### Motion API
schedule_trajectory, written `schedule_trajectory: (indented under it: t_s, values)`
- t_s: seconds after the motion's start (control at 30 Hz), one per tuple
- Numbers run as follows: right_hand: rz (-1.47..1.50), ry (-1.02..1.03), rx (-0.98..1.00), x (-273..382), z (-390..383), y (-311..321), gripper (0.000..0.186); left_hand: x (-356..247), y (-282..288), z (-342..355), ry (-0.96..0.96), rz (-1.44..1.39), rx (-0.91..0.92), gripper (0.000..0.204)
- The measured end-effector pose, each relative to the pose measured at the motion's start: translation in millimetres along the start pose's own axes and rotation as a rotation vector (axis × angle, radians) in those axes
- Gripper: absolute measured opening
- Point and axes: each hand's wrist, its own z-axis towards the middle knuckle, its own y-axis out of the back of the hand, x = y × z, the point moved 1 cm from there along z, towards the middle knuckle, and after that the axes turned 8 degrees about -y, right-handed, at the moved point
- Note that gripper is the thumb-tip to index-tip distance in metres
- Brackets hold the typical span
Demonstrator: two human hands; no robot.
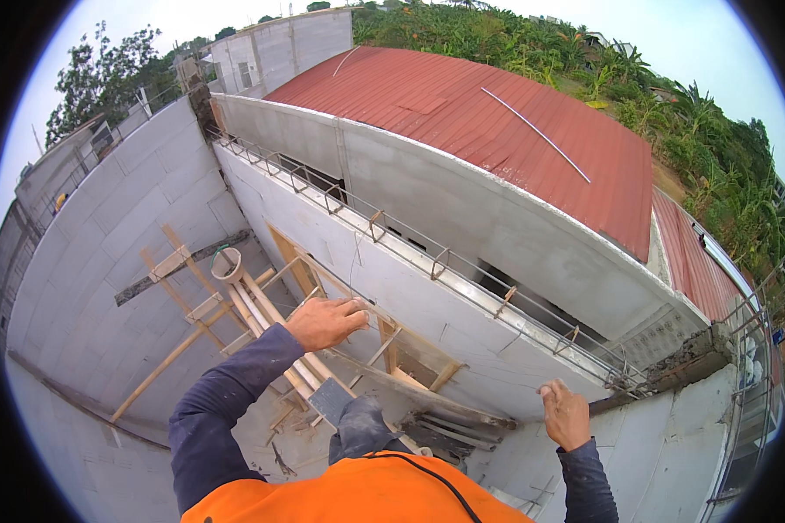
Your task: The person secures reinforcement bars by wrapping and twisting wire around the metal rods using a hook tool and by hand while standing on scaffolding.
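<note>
My left hand (327, 324) is in front of the pale block wall (462, 336), its fingers pinched together and pointing right. A thin wire (355, 261) hangs from the wall top close above those fingertips; whether they grip it I cannot tell. Lower and to the right, my right hand (565, 414) is closed with its thumb against the curled fingers, near the wall's right end. What it holds, if anything, is too small to make out. Along the wall top runs a steel rebar cage (440, 263) with several square stirrups, beyond both hands.
Left of my arm stand wooden poles (266, 307) with a round container (228, 264) at their upper end. A grey board (330, 401) lies by my leg (362, 423). Timber framing (170, 272) leans at the left wall. Beyond is a red metal roof (488, 131).
</note>
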Motion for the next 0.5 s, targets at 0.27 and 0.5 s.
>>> schedule_trajectory:
  t_s: [0.27,0.5]
  values:
    - [-0.083,0.167,0.285,16.9,-5.5,7.0,0.034,0.0,105.2,61.8,-0.2,0.361,-0.03,0.021]
    - [0.458,0.38,-0.544,171.3,43.3,96.8,0.025,22.1,168.1,214.9,-0.566,0.745,-0.218,0.018]
